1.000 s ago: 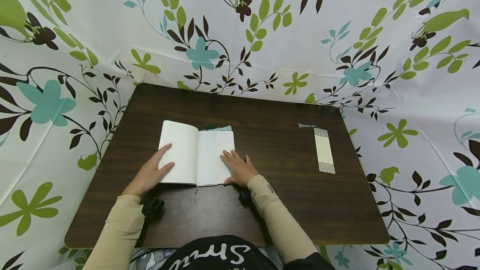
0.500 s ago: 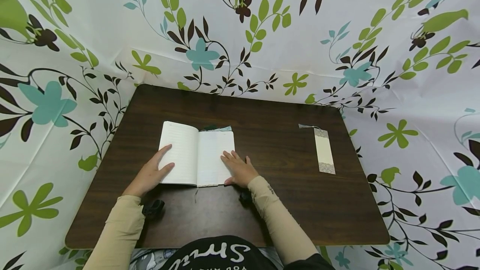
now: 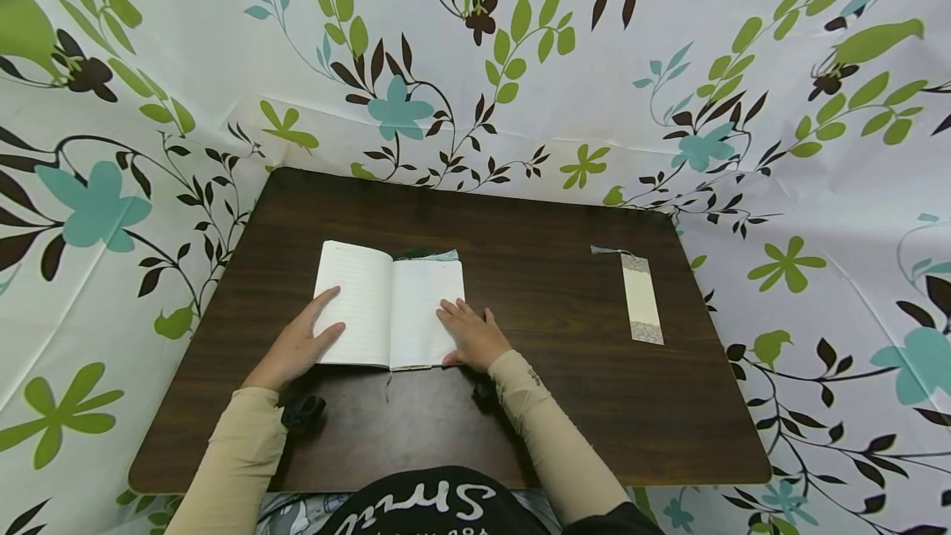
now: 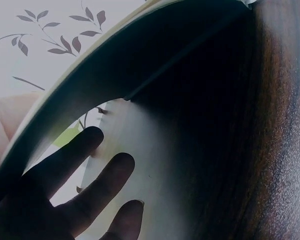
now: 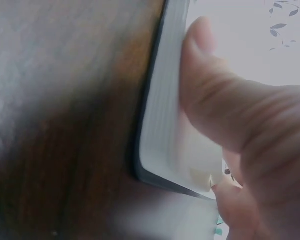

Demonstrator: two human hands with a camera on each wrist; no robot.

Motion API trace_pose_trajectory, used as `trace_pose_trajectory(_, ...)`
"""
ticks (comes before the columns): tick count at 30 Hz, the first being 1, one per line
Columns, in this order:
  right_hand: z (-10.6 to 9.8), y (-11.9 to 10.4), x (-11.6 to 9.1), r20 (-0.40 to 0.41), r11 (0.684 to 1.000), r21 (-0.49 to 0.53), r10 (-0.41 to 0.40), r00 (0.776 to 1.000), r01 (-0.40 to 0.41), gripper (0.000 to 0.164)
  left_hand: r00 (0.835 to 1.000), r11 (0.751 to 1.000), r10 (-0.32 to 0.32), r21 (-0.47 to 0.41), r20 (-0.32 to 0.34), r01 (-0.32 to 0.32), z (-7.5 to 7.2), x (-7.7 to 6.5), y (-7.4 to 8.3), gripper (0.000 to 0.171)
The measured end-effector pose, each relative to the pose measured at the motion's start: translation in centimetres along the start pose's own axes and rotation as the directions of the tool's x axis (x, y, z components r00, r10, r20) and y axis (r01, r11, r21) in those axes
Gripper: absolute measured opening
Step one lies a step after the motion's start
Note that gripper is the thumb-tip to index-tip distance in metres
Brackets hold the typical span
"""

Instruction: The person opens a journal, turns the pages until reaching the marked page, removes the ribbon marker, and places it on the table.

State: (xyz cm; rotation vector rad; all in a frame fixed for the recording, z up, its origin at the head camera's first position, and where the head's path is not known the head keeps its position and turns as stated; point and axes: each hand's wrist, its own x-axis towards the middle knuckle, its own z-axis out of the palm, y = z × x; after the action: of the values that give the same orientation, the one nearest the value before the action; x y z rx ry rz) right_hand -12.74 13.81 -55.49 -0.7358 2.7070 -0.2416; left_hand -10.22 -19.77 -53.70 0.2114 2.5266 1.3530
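The head view is bright and evenly lit, a soft sheen paling the near tabletop (image 3: pixel 416 423); the left wrist view is dim, the left hand (image 4: pixel 77 211) and the notebook (image 4: pixel 115 65) almost silhouetted, glare speckling the wood at right; the right wrist view is hazy, wood blurred, backdrop (image 5: pixel 285 50) washed out.

Only a tiny head-view shift.

Kind of a curtained-off nook, really: creased white bird-and-leaf-print fabric (image 3: pixel 617 97) hangs right behind and on both sides of a dark wood-grain table (image 3: pixel 535 271). Whether it's in a home or a studio, hard to tell from just that.
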Motion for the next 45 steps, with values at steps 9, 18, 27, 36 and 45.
trace_pose_trajectory(9,1.0,-0.5,0.2,-0.125,0.999,0.017,0.039,0.991,-0.037,0.108,1.000,1.000,0.003,-0.003,0.000,-0.003,0.0,-0.1,0.0,0.074)
trace_pose_trajectory(18,1.4,-1.2,0.5,-0.252,0.993,0.115,0.064,0.966,-0.036,0.122,1.000,1.000,0.006,-0.013,0.001,-0.006,-0.1,-0.1,-0.1,0.074)
trace_pose_trajectory(27,0.5,-1.9,0.5,-0.293,0.981,0.187,0.002,0.956,0.055,0.108,1.000,1.000,0.020,-0.016,0.001,-0.020,-0.1,-0.1,-0.1,0.073)
trace_pose_trajectory(36,0.6,-2.9,1.2,-0.384,0.931,0.317,-0.047,0.922,0.180,0.124,1.000,1.000,0.009,-0.007,0.004,-0.009,-0.2,-0.2,-0.1,0.072)
trace_pose_trajectory(45,0.0,-5.6,0.8,-0.268,0.710,0.622,-0.204,0.942,0.331,0.098,1.000,1.000,-0.009,-0.021,0.004,0.009,-0.1,-0.2,-0.1,0.069)
